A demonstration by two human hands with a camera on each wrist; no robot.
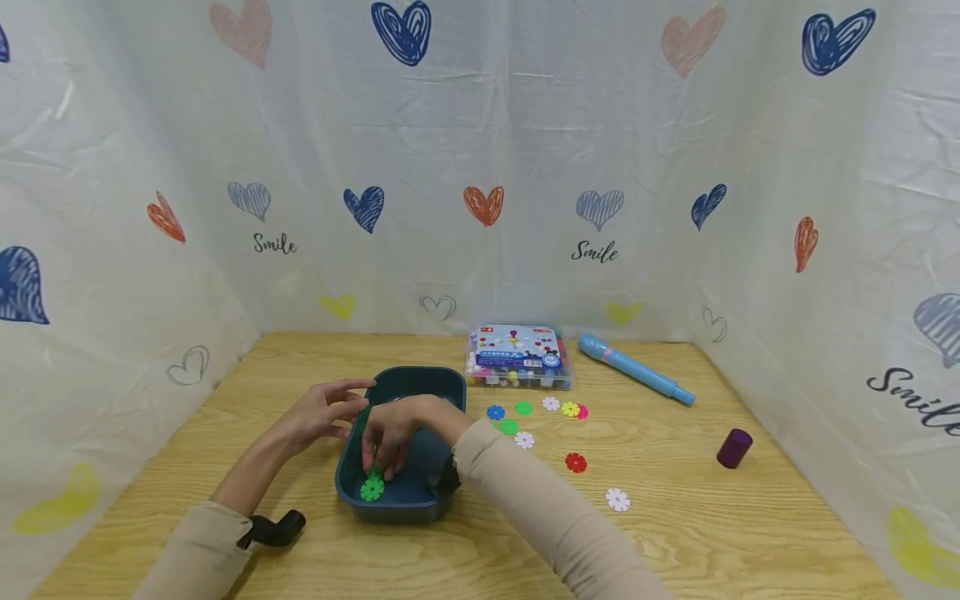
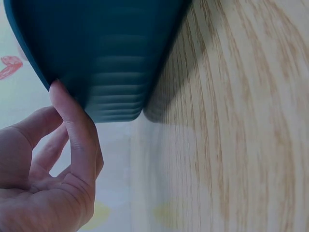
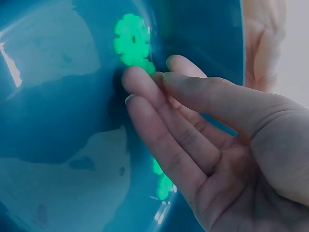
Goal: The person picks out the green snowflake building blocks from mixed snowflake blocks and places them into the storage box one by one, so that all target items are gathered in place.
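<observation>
A dark blue plastic basin [image 1: 401, 512] stands on the table. Inside it, my right hand [image 1: 397, 425] reaches down and pinches a green notched disc piece between thumb and fingertips. Joined to or touching that piece is a green notched disc [image 3: 133, 41], also seen near the basin's front wall in the head view. More green pieces [image 3: 164, 183] show partly behind my right fingers. My left hand [image 1: 326, 410] is at the basin's left side, with a fingertip [image 2: 58, 89] touching the wall near the rim and the other fingers loosely bent.
Right of the basin lie several loose notched discs, including a red disc [image 1: 576, 462] and a white disc [image 1: 618, 499]. Behind them is a clear-lidded box of pieces [image 1: 517, 357]. A blue microphone-shaped object [image 1: 636, 369] and a purple cylinder [image 1: 734, 448] lie farther right.
</observation>
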